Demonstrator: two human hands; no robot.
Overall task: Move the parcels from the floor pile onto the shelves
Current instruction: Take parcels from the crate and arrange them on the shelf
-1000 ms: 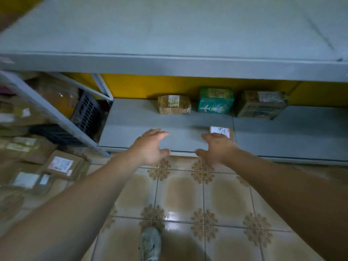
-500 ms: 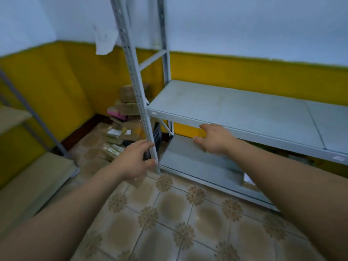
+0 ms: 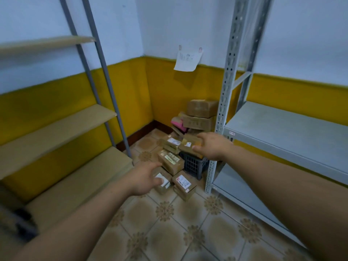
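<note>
The pile of parcels (image 3: 175, 159) is located on the tiled floor in the far corner, between the tan shelves (image 3: 56, 129) on the left and the grey metal shelves (image 3: 282, 132) on the right; several boxes are stacked against the wall and around a black crate (image 3: 194, 165).

Both arms are extended toward the pile. The left hand (image 3: 145, 178) is held with fingers loosely spread over a near labelled parcel (image 3: 162, 183); the right hand (image 3: 212, 147) is likewise spread, in front of a parcel (image 3: 188, 145) on the crate. Nothing is gripped by either hand; contact cannot be confirmed.

No parcel is seen on the shelf boards in view; most of the work is judged to remain, with a pick-up as the step in hand.
</note>
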